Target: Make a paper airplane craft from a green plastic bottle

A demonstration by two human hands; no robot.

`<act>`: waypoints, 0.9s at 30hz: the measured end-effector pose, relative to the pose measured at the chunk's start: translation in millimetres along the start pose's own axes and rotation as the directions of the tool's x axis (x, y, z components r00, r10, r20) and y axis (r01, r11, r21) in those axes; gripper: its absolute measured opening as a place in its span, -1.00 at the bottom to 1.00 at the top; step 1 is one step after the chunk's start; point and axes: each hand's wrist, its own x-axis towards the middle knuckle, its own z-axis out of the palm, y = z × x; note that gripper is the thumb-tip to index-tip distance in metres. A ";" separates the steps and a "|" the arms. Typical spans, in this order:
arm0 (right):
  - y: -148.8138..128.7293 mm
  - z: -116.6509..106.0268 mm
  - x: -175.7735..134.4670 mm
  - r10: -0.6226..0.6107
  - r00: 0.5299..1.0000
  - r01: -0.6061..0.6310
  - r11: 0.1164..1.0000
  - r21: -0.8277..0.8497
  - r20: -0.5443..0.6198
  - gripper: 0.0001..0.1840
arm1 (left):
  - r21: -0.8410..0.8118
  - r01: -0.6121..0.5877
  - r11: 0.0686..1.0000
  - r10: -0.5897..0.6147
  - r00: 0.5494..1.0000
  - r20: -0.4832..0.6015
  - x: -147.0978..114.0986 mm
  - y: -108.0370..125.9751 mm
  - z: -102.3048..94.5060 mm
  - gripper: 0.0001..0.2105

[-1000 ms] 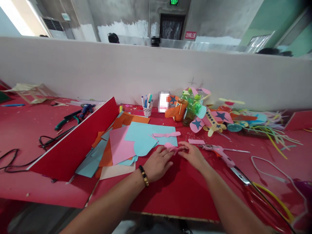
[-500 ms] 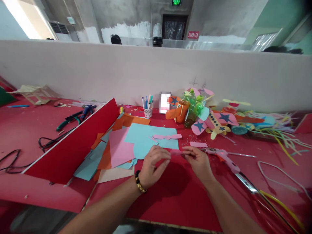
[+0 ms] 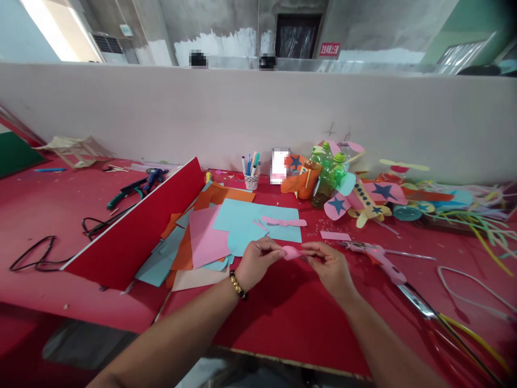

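Between my two hands, just above the red table, is a small curved piece of pink paper (image 3: 291,253). My left hand (image 3: 258,263), with a beaded bracelet at the wrist, pinches its left end between thumb and fingers. The fingers of my right hand (image 3: 329,265) close on its right end. Beyond my hands, a pink propeller-shaped cutout (image 3: 284,221) lies on a light blue sheet (image 3: 242,214). A narrow pink strip (image 3: 335,236) rests near my right hand, in front of a pink hot glue gun (image 3: 377,257) lying on its side.
Coloured sheets (image 3: 208,235) overlap at the left beside a slanting red board (image 3: 141,229). A cup of pens (image 3: 251,180), green plastic bottles (image 3: 324,183) and a paper-and-bottle airplane (image 3: 362,200) stand toward the white partition (image 3: 226,108). Pliers (image 3: 125,196) and cables lie left; scissors (image 3: 420,303) lie right.
My left thumb and fingers have closed on the left end of the pink paper, which now looks curved. The right hand keeps its hold. The whole view has shifted slightly.
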 end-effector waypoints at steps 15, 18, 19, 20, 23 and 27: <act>-11.5 -1.2 0.1 -0.219 0.967 0.226 0.973 -0.047 0.128 -0.82 | -0.564 0.364 0.741 -0.285 0.931 0.227 -1.8 -2.4 6.9 -0.74; -12.4 -1.3 -0.5 -0.248 0.959 0.255 0.966 -0.038 0.138 -0.82 | -0.609 0.439 0.661 -0.327 0.898 0.293 -1.4 0.3 5.3 -0.77; -12.2 -1.2 -0.7 -0.253 0.957 0.260 0.965 -0.034 0.141 -0.82 | -0.618 0.449 0.645 -0.329 0.893 0.306 -1.2 0.7 4.8 -0.78; -11.9 -1.2 -0.8 -0.257 0.956 0.264 0.964 -0.032 0.143 -0.81 | -0.627 0.452 0.635 -0.326 0.892 0.313 -1.1 0.8 4.3 -0.79; -10.7 -1.0 -0.9 -0.264 0.952 0.272 0.962 -0.029 0.153 -0.79 | -0.636 0.439 0.635 -0.293 0.898 0.328 -1.3 0.0 3.6 -0.80; -9.6 -1.1 -1.0 -0.286 0.943 0.293 0.956 -0.018 0.169 -0.75 | -0.642 0.468 0.607 -0.322 0.884 0.339 -2.3 -0.7 3.8 -0.76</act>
